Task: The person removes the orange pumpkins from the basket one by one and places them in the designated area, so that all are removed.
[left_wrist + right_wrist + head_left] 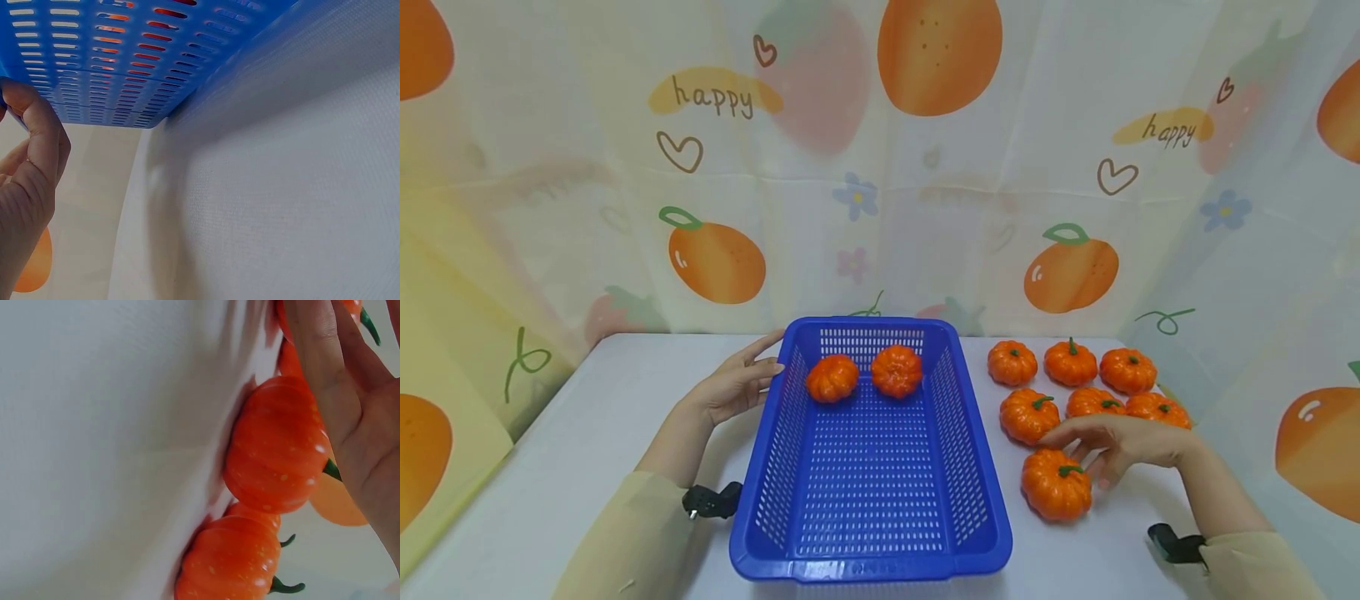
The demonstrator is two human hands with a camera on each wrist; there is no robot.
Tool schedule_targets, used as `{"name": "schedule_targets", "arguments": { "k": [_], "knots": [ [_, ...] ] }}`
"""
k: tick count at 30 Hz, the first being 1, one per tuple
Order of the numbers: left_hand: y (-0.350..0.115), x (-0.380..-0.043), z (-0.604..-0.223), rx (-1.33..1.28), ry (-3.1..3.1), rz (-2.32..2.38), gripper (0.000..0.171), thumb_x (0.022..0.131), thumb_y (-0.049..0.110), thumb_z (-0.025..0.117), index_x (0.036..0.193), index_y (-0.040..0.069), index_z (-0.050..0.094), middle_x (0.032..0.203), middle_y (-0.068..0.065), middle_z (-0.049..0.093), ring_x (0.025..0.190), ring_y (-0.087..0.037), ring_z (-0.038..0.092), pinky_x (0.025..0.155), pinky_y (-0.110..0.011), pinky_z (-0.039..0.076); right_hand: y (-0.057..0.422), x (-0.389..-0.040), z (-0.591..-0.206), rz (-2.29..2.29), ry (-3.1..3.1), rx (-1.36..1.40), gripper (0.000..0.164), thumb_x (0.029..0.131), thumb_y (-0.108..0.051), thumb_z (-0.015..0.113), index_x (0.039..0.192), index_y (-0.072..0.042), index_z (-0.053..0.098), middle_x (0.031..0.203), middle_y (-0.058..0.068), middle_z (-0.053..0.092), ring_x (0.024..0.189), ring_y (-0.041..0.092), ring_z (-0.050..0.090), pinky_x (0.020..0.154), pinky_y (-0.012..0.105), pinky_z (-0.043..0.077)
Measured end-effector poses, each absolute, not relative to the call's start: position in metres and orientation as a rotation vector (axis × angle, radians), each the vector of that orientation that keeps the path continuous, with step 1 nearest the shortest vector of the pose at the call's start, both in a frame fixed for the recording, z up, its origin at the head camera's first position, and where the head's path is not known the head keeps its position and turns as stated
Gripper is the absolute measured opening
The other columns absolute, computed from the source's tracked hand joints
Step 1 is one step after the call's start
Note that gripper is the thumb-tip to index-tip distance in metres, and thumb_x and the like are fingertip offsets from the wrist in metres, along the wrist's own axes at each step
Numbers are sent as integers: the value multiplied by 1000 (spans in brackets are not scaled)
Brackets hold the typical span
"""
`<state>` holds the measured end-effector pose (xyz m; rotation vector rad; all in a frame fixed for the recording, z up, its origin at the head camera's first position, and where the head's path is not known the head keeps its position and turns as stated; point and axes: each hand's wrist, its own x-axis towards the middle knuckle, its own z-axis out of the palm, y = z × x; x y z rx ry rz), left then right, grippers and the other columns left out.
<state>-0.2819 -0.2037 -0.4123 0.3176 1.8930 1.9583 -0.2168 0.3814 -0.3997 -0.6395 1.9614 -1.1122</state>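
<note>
A blue plastic basket point(871, 569) with slotted walls stands in the middle of the table. Two small orange pumpkins point(832, 378) lie inside toward its far end. My left hand point(741, 385) holds the basket's left rim near the far corner; in the left wrist view a bent finger point(39, 125) reaches that rim. To the right of the basket, my right hand point(1123, 442) reaches over the nearest pumpkin point(1054, 487), fingers extended behind it and thumb by its right side. In the right wrist view straight fingers point(322, 356) overlap a pumpkin at the top.
Behind the right hand several more pumpkins with green stems stand in two rows, among them a left one point(1028, 417) and a far one point(1071, 362). A fruit-printed curtain point(925, 208) hangs behind the white table point(602, 400). Dark cameras are strapped at both wrists.
</note>
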Motion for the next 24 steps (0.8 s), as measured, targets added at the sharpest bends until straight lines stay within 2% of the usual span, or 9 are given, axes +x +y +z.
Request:
{"name": "schedule_targets", "arguments": {
  "k": [6,11,13,15,21,24],
  "knots": [
    [-204,-283,-414,325,1877,1969,78,100,16,55,160,22,5,127,2,60,102,-10,72,91,-29,59,389,-218,-387,-1123,2030,-689,60,83,-7,67,139,2,48,135,3,61,112,25,64,91,37,58],
    [-204,-283,-414,327,1866,1977,78,100,15,55,160,22,5,124,3,62,100,-10,72,90,-29,59,391,-222,-371,-1109,2159,-711,53,88,-6,65,138,4,48,128,-7,64,113,23,64,90,30,58],
    [-205,-283,-414,333,1866,1974,79,100,15,55,160,22,5,123,3,62,100,-9,72,90,-28,59,388,-224,-364,-1121,2196,-690,52,91,-6,62,140,2,46,127,-10,64,113,22,65,91,31,58],
    [-205,-283,-413,337,1854,1975,77,101,14,54,160,22,5,123,2,62,99,-9,72,90,-28,59,382,-226,-357,-1145,2229,-666,49,93,-7,60,141,0,46,129,-8,63,112,21,65,91,32,59],
    [-205,-286,-412,347,1810,1994,74,102,10,50,160,21,6,121,0,62,97,-8,71,87,-27,60,353,-233,-335,-1146,2441,-686,47,94,-15,63,139,-16,52,132,-5,61,113,13,65,92,26,57],
    [-205,-286,-413,358,1797,1997,74,102,9,50,160,20,6,119,0,63,96,-8,71,87,-27,60,333,-237,-321,-1175,2478,-746,49,95,-14,61,142,-16,50,135,-8,59,115,11,63,92,25,56]
  ]
}}
